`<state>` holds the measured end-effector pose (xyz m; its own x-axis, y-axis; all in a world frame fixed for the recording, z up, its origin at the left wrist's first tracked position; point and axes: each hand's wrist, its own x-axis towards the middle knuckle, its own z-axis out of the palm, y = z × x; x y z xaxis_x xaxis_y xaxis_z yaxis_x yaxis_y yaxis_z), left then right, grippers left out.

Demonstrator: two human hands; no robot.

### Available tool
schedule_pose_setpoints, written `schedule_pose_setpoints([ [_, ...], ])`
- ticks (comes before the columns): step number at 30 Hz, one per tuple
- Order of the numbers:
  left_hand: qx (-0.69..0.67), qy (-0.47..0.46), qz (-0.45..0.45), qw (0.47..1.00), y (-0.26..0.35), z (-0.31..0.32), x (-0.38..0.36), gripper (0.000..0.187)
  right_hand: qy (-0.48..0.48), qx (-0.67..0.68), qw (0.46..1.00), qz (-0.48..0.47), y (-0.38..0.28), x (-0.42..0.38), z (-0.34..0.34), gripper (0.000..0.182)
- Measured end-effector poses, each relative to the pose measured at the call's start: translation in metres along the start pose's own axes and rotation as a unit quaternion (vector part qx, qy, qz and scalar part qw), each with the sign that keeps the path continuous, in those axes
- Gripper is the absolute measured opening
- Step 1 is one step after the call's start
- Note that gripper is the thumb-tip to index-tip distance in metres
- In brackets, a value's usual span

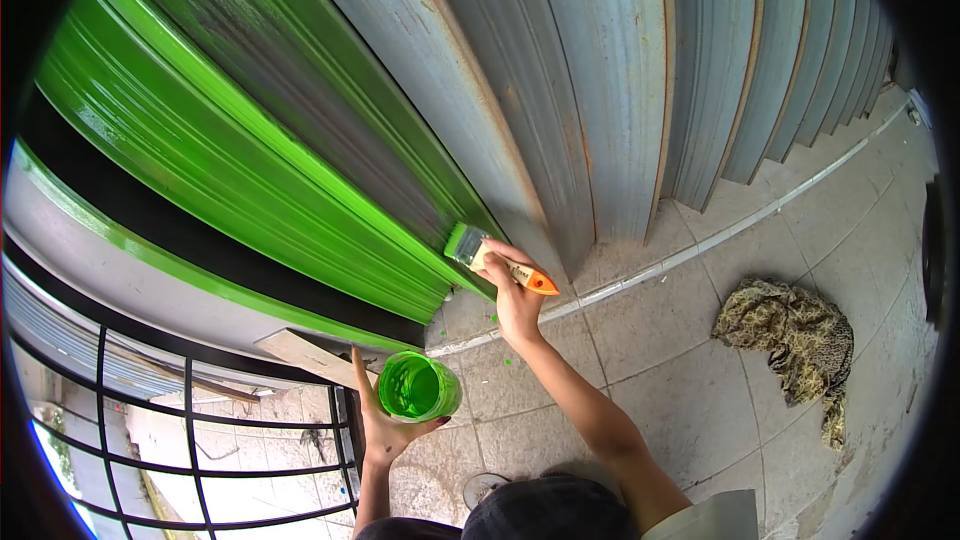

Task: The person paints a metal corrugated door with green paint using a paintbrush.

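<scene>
My right hand (513, 295) is closed around a paintbrush (484, 252) with a pale handle and an orange tip. Its green-loaded bristles touch the lower end of a partly painted metal panel (330, 130), where grey still shows between green streaks. Lower down, my left hand (385, 432) supports a cup of green paint (418, 386), with fingers around its side and the mouth facing up. Left of the brush, a bright green panel (230, 170) looks wet and glossy.
Unpainted grey ribbed panels (610, 70) with rusty edges stand to the right. A crumpled patterned cloth (790, 335) lies on the tiled floor (650, 400). A black metal grille (190, 430) and a wooden board (305, 355) are at the left.
</scene>
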<state>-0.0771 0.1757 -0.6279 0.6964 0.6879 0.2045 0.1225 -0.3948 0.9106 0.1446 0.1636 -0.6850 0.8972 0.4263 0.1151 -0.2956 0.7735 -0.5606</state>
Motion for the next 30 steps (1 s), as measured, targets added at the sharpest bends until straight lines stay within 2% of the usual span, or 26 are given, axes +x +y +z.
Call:
schedule_pose_setpoints([
  [4, -0.017, 0.004, -0.014, 1.000, -0.004, -0.001, -0.002, 0.142, -0.016, 0.007, 0.999, -0.038, -0.018, 0.000, 0.016, 0.020],
  [6, -0.009, -0.004, -0.012, 1.000, -0.009, -0.003, -0.004, 0.141, -0.016, -0.060, 0.997, -0.050, 0.020, -0.010, -0.020, 0.019],
  [8, -0.041, -0.005, -0.011, 0.999, -0.004, -0.001, -0.003, 0.141, 0.016, -0.135, 0.991, 0.000, 0.032, -0.030, -0.053, 0.018],
  [11, -0.008, -0.008, -0.001, 1.000, -0.005, -0.005, -0.004, 0.142, 0.118, -0.157, 0.978, 0.065, 0.064, -0.040, -0.107, 0.018],
  [14, 0.024, -0.006, 0.002, 1.000, -0.003, -0.007, -0.003, 0.142, 0.062, -0.115, 0.991, 0.039, 0.048, -0.027, -0.079, 0.018],
  [17, 0.009, -0.002, -0.010, 1.000, -0.010, -0.006, -0.002, 0.142, -0.004, -0.076, 0.997, -0.025, 0.016, -0.006, -0.018, 0.019],
  [19, -0.013, -0.006, -0.005, 1.000, -0.010, -0.005, -0.001, 0.141, -0.041, -0.049, 0.996, -0.054, -0.002, -0.007, -0.002, 0.020],
  [23, -0.001, -0.022, -0.005, 1.000, -0.014, -0.005, -0.004, 0.140, -0.061, -0.124, 0.989, -0.055, 0.009, -0.017, -0.025, 0.019],
  [27, 0.001, -0.031, -0.014, 0.999, -0.005, -0.004, -0.005, 0.139, -0.016, -0.206, 0.978, -0.014, 0.042, -0.029, -0.082, 0.018],
  [30, 0.030, -0.034, -0.007, 0.999, -0.003, -0.006, -0.005, 0.139, 0.014, -0.250, 0.968, -0.018, 0.051, -0.033, -0.104, 0.017],
])
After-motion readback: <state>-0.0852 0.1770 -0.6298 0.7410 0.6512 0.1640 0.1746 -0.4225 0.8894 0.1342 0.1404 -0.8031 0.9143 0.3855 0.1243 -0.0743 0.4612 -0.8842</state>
